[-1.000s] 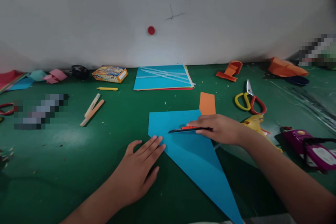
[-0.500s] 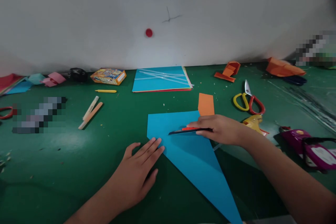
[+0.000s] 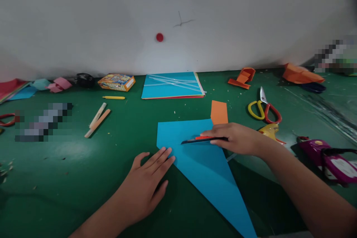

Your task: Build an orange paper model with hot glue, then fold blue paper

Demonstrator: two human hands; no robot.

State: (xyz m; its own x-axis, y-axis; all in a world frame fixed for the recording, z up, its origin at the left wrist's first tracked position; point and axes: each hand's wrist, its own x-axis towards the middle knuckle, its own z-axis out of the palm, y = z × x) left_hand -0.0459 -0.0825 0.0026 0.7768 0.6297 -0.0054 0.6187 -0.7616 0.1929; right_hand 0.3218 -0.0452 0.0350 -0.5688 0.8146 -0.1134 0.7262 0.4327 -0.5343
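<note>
A blue sheet of paper (image 3: 208, 178) with slanted edges lies on the green table in front of me. My right hand (image 3: 235, 137) grips a utility knife (image 3: 198, 140) with a black body and an orange-red part; its tip points left over the paper. Whether the blade touches the sheet I cannot tell. My left hand (image 3: 152, 178) lies flat with fingers spread, fingertips on the sheet's left edge. An orange paper piece (image 3: 219, 111) sticks out past the sheet's far right corner.
Scissors (image 3: 264, 108), a yellow glue gun (image 3: 270, 131) and a purple device (image 3: 325, 156) lie on the right. Behind the sheet is a stack of coloured paper (image 3: 170, 88). A small box (image 3: 116, 81), a yellow pen (image 3: 113, 97) and two sticks (image 3: 99, 121) lie on the left.
The view has shifted slightly, so the objects sit a little lower in it. Both hands, the knife and the blue sheet keep nearly the same places relative to one another.
</note>
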